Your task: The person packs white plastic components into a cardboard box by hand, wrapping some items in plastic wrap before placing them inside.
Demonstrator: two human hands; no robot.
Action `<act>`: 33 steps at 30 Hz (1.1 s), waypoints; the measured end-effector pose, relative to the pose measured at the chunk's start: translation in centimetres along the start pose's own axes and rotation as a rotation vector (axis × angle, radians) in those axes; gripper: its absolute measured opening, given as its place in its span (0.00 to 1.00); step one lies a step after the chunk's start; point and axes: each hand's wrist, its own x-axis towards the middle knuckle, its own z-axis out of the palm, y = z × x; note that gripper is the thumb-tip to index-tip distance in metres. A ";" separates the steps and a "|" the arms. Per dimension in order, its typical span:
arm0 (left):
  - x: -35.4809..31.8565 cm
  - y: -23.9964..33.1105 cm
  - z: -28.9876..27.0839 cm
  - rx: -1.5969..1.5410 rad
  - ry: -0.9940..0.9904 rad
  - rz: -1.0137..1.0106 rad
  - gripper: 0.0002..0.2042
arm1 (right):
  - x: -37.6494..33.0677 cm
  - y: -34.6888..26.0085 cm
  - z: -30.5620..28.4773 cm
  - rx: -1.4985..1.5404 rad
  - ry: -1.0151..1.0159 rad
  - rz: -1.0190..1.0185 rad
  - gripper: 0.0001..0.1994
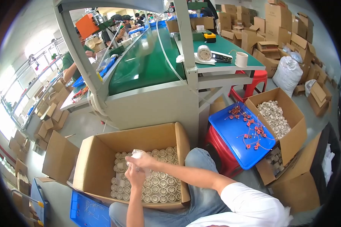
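Observation:
Over the large cardboard box (130,137), my two hands meet, both with bent fingers. My right hand (147,162) closes on a whitish piece that looks like crumpled plastic (137,153); its exact kind is unclear. Just below, my left hand (134,174) is closed against the right one, and what its fingers hold is hidden. Rows of round, off-white ribbed parts (155,190) fill much of the box floor beneath them. A few of these parts lie on their sides near the left hand.
A blue tray (231,130) with red-and-wire pieces rests on a red stool (219,151) at right. Beside it stands a carton of small whitish parts (274,117). Ahead is a green conveyor belt (147,68) with a metal frame. A blue crate (87,212) lies at lower left.

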 end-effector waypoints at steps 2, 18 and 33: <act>0.1 0.4 -0.2 0.036 -0.007 0.017 0.09 | -0.3 -0.5 0.8 -0.075 0.177 -0.047 0.15; 2.3 -1.8 -1.2 -1.252 0.148 -0.993 0.17 | 4.3 1.0 -5.6 0.629 0.433 -0.099 0.09; 2.8 -3.4 -3.5 -1.509 0.251 -0.922 0.16 | 1.9 0.4 -0.6 0.129 0.130 -0.030 0.09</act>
